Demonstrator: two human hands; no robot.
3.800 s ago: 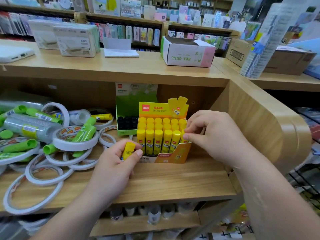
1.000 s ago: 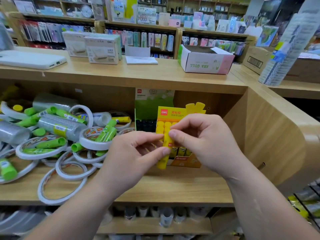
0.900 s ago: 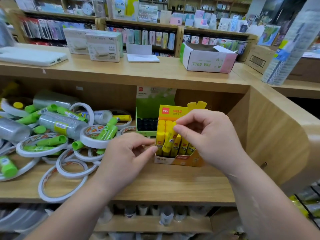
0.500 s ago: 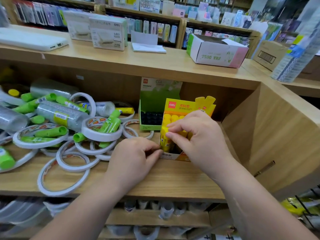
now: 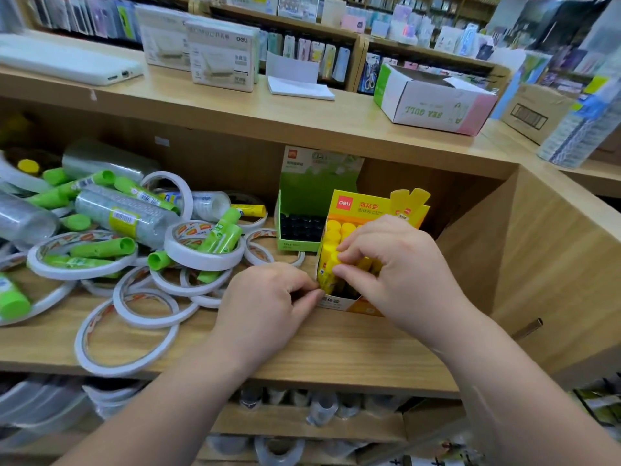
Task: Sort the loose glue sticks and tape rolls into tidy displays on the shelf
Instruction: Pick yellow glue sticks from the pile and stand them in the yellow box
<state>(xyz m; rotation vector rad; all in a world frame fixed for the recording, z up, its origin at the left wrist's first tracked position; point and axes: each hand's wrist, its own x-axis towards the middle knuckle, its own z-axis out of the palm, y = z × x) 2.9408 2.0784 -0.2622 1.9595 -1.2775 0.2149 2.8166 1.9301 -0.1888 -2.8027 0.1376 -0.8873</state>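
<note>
Your left grip [image 5: 268,307] rests on the wooden shelf [image 5: 336,351] with its fingers curled. Its thumb tip is against the front left corner of the yellow display box [image 5: 366,208]; you cannot tell whether it holds anything. Just right of it, your right grip [image 5: 400,274] pinches a yellow glue stick [image 5: 325,280] standing in the box's front row. The box header reads "deli".

Left of the left grip, loose tape rolls [image 5: 201,262] and green glue sticks [image 5: 104,247] lie heaped together. Behind both grips stands a green display box [image 5: 316,183] of black caps. Beyond it, the worktop [image 5: 285,116] carries a white carton [image 5: 430,109] printed "SEA GULL". Shop racks [image 5: 359,38] stand behind.
</note>
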